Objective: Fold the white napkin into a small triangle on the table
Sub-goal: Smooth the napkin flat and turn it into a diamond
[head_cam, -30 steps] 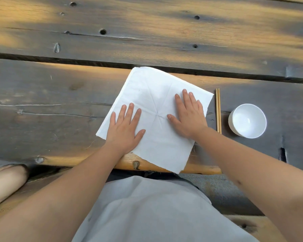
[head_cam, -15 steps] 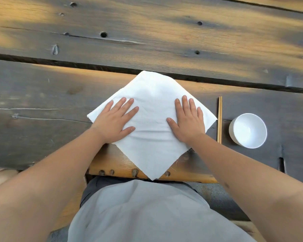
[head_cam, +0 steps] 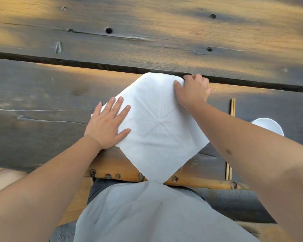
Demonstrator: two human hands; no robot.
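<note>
Napkin (head_cam: pixel 157 130): white, lies as a diamond on the bench (head_cam: pixel 42 95); near corner overhangs the edge toward you.
Left hand (head_cam: pixel 108 124): your palm flat, fingers spread, pressing its left side.
Right hand (head_cam: pixel 193 92): your fingers curled, pinching the lifted far corner.

The white napkin (head_cam: pixel 157 130) lies spread as a diamond on the weathered wooden table (head_cam: pixel 42 102), creases radiating from its centre. Its far corner is lifted and curled; its near corner overhangs the table edge.
</note>
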